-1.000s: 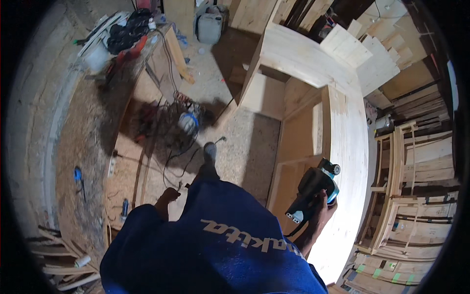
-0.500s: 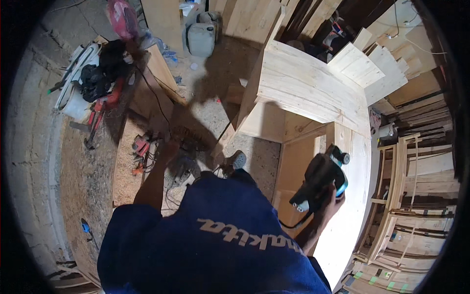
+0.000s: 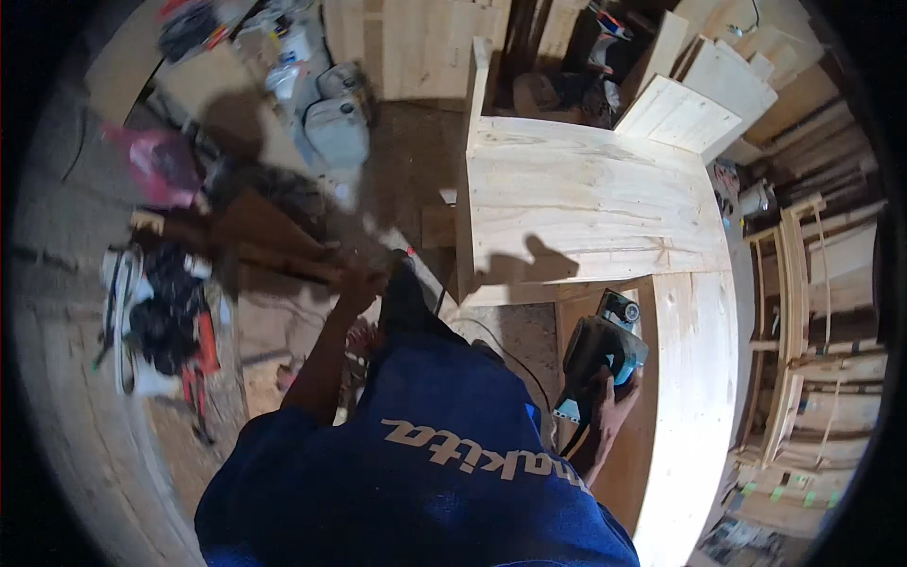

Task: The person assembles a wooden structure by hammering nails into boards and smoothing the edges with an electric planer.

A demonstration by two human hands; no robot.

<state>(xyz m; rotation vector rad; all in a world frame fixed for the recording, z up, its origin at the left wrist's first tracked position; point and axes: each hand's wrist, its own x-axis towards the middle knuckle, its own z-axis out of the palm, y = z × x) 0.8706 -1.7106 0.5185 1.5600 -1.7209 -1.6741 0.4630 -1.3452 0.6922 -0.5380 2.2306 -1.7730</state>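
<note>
My right hand (image 3: 616, 404) is wrapped round a corded teal-and-black handheld power tool (image 3: 600, 350). The tool is tilted, with a round knob at its upper end, above the opening of a pale wooden cabinet (image 3: 694, 378). Its dark cord runs down by my wrist; the exact kind of tool is not plain. On the other side, my left hand (image 3: 357, 291) reaches forward beside a brown board (image 3: 255, 231) lying in shadow. Dimness and blur hide its fingers, so whether it grips the board cannot be made out.
Left of me, black bags (image 3: 165, 317) and a red tool (image 3: 203, 345) lie on the workbench. Beyond are a pink bag (image 3: 161, 168) and a greyish jerrycan (image 3: 335, 132). Loose boards (image 3: 675, 118) lean behind the cabinet; wooden frames (image 3: 789, 293) stand at right.
The view has swung, so the bench items sit lower and the cabinet has shifted. My left hand has moved forward and right. The power tool has turned more upright, still in my right hand.
</note>
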